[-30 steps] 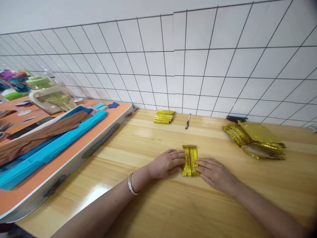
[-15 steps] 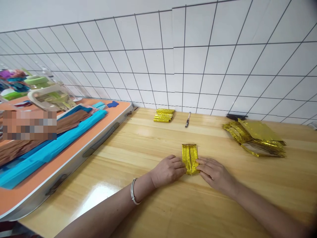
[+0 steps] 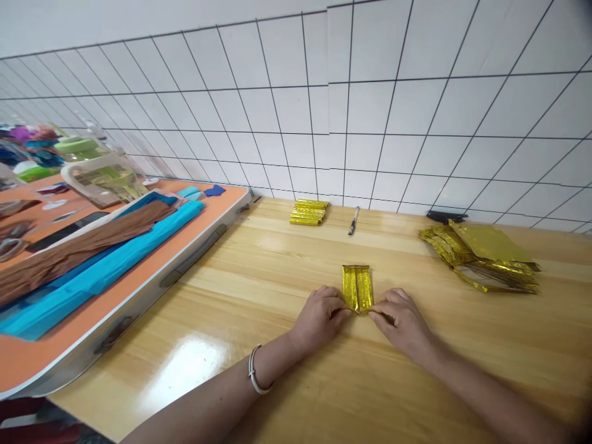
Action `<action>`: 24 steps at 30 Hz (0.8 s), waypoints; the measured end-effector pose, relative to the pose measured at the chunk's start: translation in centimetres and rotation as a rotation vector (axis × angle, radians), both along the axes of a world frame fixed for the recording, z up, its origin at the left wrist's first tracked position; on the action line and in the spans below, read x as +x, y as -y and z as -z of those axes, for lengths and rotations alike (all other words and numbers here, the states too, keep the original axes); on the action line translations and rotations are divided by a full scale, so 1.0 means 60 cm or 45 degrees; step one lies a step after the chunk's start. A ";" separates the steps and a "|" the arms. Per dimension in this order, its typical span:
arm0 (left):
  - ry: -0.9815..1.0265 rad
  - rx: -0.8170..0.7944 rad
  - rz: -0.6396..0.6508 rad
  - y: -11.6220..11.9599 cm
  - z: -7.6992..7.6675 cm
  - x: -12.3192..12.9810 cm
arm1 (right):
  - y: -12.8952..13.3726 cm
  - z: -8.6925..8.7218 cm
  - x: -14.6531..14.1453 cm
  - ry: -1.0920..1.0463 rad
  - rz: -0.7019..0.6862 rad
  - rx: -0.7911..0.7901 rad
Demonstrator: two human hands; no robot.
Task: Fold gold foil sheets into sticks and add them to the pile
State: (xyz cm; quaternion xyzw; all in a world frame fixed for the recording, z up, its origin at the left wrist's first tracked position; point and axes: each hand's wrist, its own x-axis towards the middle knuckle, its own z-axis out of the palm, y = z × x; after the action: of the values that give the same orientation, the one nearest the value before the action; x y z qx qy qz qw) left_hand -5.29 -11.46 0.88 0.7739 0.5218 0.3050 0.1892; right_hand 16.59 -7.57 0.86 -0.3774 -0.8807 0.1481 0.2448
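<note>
A folded sheet of gold foil paper (image 3: 357,287) lies on the wooden table, its two sides meeting at a seam down the middle. My left hand (image 3: 322,317) pinches its near left corner between thumb and fingers. At the near right corner, my right hand (image 3: 401,320) pinches the same sheet. The near edge looks slightly turned up between the two hands. Farther back sits a small group of rolled gold foil strips (image 3: 309,213). To the right lies a loose stack of gold foil paper (image 3: 485,253).
A pen (image 3: 354,221) lies near the tiled wall (image 3: 370,105). A black object (image 3: 446,216) rests behind the foil stack. On the left, an orange-topped folding table (image 3: 222,206) holds blue and brown crepe paper (image 3: 115,259), scissors (image 3: 13,240) and a clear container (image 3: 99,179).
Both hands have gone from lying along the sheet's sides to pinching its near corners. The sheet's near edge has been turned up, so it looks shorter. The view has shifted slightly.
</note>
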 end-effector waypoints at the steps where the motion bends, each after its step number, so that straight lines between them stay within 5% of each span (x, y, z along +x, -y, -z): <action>1: 0.017 -0.008 -0.051 0.000 0.001 0.004 | -0.001 0.003 -0.003 -0.006 0.039 -0.009; 6: 0.034 -0.026 -0.195 0.001 0.002 0.018 | -0.002 0.011 -0.013 -0.014 0.166 -0.030; 17: 0.075 -0.030 0.045 0.000 0.000 -0.005 | -0.007 0.008 -0.001 -0.095 0.033 -0.136; 24: 0.064 0.016 0.013 -0.001 0.003 -0.002 | -0.003 0.009 -0.007 -0.061 0.118 -0.086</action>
State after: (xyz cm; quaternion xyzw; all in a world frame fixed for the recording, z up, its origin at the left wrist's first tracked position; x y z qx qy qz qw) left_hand -5.42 -11.38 0.70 0.7699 0.5110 0.3266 0.1988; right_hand 16.19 -7.37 0.30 -0.4221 -0.8507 0.1752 0.2597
